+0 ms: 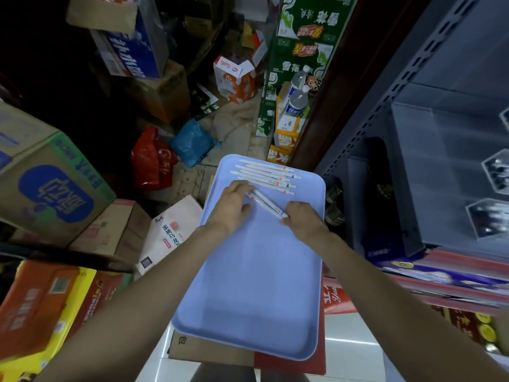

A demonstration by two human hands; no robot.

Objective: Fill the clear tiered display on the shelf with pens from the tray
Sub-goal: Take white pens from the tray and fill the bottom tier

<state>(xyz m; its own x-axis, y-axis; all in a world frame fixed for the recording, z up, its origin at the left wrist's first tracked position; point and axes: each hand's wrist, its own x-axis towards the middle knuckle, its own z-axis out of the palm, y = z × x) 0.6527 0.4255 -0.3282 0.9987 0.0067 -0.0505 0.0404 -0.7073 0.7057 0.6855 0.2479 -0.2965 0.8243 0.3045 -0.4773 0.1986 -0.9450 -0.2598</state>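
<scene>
Mid-frame on the blue tray (248, 285), left hand (231, 205) and right hand (303, 219) pinch opposite ends of a small bundle of pens (265, 204), light, stiff and slippery, best gripped mid-barrel, with more loose pens (264, 176) just above.

My feed is dim overall, darkest at upper left. Overhead light glares off the floor tiles (349, 340) at bottom. Wide-angle bending warps the edges; the shelf (454, 133) at right looks smeared.
</scene>
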